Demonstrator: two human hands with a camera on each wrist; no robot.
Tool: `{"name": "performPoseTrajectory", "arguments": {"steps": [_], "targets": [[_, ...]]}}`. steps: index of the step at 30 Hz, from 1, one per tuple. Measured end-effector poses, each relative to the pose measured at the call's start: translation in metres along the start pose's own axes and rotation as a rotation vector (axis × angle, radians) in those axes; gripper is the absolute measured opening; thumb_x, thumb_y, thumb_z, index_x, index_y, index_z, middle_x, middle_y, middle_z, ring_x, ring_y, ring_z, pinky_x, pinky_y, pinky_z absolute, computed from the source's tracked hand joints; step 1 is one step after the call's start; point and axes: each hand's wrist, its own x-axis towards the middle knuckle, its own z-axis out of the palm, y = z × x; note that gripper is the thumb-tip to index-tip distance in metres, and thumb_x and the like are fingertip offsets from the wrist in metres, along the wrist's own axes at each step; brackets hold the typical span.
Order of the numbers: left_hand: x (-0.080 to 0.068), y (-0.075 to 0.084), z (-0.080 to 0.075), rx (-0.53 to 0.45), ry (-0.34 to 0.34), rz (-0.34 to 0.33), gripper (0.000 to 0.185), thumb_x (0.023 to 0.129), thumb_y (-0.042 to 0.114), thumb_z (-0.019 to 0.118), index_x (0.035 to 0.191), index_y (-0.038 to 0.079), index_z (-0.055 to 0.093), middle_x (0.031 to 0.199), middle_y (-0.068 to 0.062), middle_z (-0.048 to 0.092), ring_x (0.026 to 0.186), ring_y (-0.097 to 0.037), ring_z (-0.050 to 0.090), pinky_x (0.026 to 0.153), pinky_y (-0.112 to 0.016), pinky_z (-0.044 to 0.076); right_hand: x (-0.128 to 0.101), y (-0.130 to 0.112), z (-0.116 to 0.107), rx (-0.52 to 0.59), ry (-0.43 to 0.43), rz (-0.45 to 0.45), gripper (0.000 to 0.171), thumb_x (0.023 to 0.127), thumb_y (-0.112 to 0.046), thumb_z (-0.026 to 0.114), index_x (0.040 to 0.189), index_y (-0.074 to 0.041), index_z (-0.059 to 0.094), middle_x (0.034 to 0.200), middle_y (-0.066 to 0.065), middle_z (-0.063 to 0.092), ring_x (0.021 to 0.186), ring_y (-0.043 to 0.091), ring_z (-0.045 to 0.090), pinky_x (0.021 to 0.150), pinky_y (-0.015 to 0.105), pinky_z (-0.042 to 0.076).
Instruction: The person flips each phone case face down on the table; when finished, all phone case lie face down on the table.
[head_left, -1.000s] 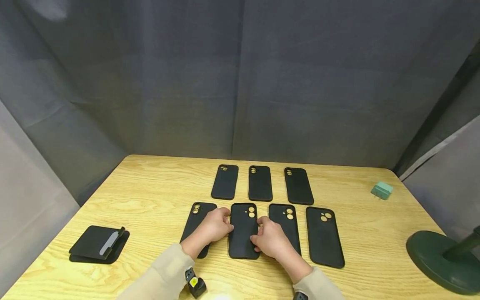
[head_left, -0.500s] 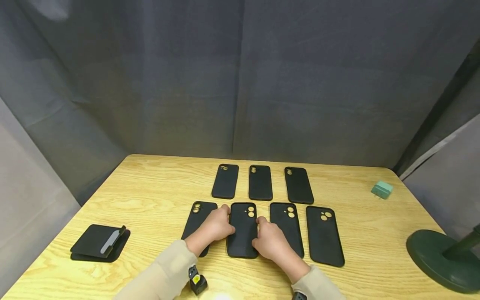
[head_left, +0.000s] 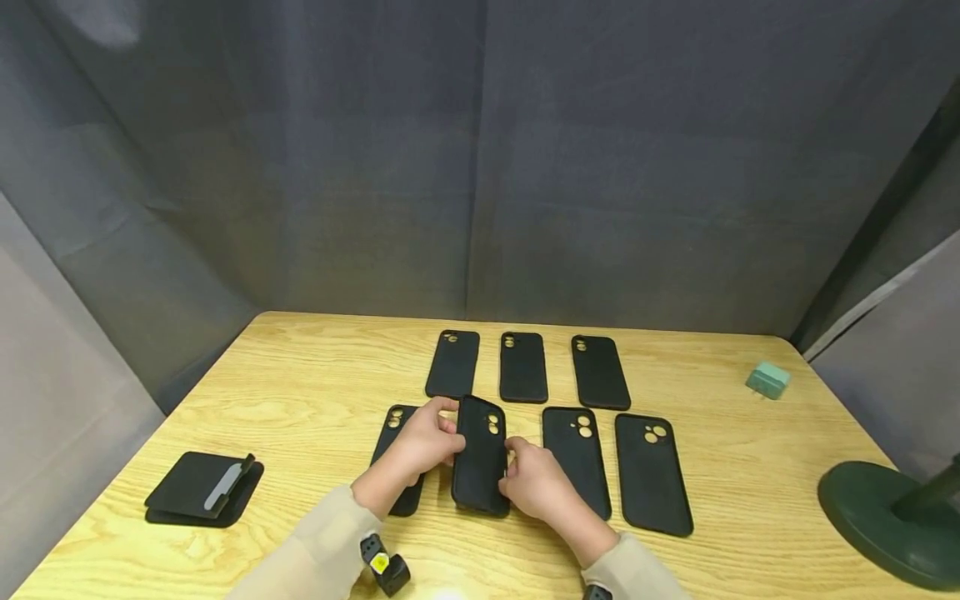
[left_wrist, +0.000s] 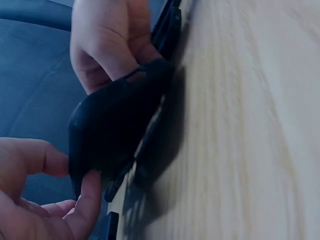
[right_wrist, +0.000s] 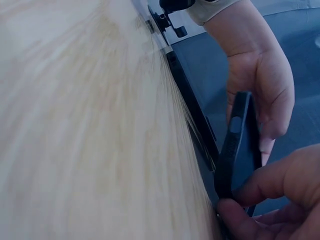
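Note:
A black phone case [head_left: 480, 467] with two round camera holes is tilted over the table, its left side raised and its open inside facing up. My left hand [head_left: 423, 437] pinches its upper left edge between thumb and fingers. On the opposite edge, my right hand [head_left: 540, 479] pinches it lower down. The left wrist view shows the case [left_wrist: 110, 125] standing off the wood above its shadow. A side cutout shows on the case [right_wrist: 235, 125] in the right wrist view. Under my left forearm lies another phone case [head_left: 408, 498], partly hidden; a third case [head_left: 577, 458] lies right of my right hand.
Three phone cases lie in a back row, the middle case [head_left: 523, 368] among them. One more case [head_left: 655, 479] lies front right. A black folded stand [head_left: 202, 489] is at left. At right are a green plug adapter [head_left: 768, 380] and a dark green round base [head_left: 873, 521].
The phone case lay flat between my hands; now its left side is lifted and it tilts to the right. My left hand has risen with the edge, while my right hand has barely moved.

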Motion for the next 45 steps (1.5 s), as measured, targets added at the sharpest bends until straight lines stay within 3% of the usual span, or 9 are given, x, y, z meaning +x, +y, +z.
{"name": "performPoseTrajectory", "arguments": {"steps": [13, 24, 30, 33, 39, 45], "targets": [[-0.008, 0.009, -0.004, -0.139, -0.024, 0.06, 0.053, 0.082, 0.001, 0.064, 0.129, -0.001, 0.04, 0.078, -0.006, 0.053, 0.061, -0.014, 0.052, 0.059, -0.033, 0.05, 0.005, 0.0, 0.01, 0.104, -0.013, -0.06, 0.049, 0.072, 0.002, 0.063, 0.12, 0.009, 0.052, 0.063, 0.0, 0.052, 0.052, 0.012, 0.047, 0.047, 0.026, 0.037], [-0.007, 0.017, 0.006, -0.145, -0.039, 0.065, 0.051, 0.081, 0.003, 0.066, 0.126, 0.002, 0.042, 0.077, -0.006, 0.052, 0.063, -0.015, 0.055, 0.065, -0.037, 0.053, 0.006, -0.002, 0.012, 0.102, -0.009, -0.077, 0.044, 0.072, 0.0, 0.065, 0.115, 0.008, 0.055, 0.063, 0.001, 0.052, 0.052, 0.012, 0.047, 0.046, 0.025, 0.036], [-0.005, 0.017, 0.015, -0.148, -0.049, 0.08, 0.051, 0.083, 0.007, 0.066, 0.127, 0.002, 0.042, 0.075, -0.005, 0.052, 0.061, -0.016, 0.054, 0.059, -0.033, 0.05, 0.005, 0.001, 0.01, 0.137, -0.019, -0.073, 0.034, 0.074, 0.004, 0.059, 0.108, 0.005, 0.058, 0.059, 0.001, 0.05, 0.048, 0.013, 0.044, 0.045, 0.025, 0.033], [-0.005, 0.016, 0.02, -0.162, -0.048, 0.083, 0.051, 0.083, 0.008, 0.066, 0.127, 0.002, 0.042, 0.074, -0.004, 0.052, 0.059, -0.017, 0.051, 0.055, -0.03, 0.046, 0.002, 0.002, 0.007, 0.212, -0.011, -0.061, 0.031, 0.077, 0.003, 0.056, 0.108, 0.005, 0.058, 0.057, 0.002, 0.05, 0.046, 0.012, 0.047, 0.044, 0.026, 0.035], [-0.002, 0.015, 0.026, -0.167, -0.044, 0.064, 0.05, 0.083, 0.01, 0.067, 0.126, 0.003, 0.043, 0.074, -0.004, 0.049, 0.058, -0.017, 0.049, 0.052, -0.027, 0.041, -0.007, -0.005, -0.007, 0.488, 0.035, -0.035, 0.029, 0.086, 0.001, 0.05, 0.113, 0.007, 0.056, 0.07, 0.009, 0.057, 0.056, 0.015, 0.06, 0.054, 0.031, 0.053], [0.001, 0.013, 0.029, -0.165, -0.043, 0.051, 0.05, 0.082, 0.009, 0.067, 0.125, 0.004, 0.043, 0.076, -0.005, 0.049, 0.061, -0.018, 0.05, 0.055, -0.028, 0.044, -0.016, -0.011, -0.016, 0.65, 0.012, -0.019, 0.027, 0.093, -0.004, 0.046, 0.116, 0.008, 0.054, 0.077, 0.01, 0.059, 0.062, 0.013, 0.06, 0.061, 0.034, 0.055]]}}
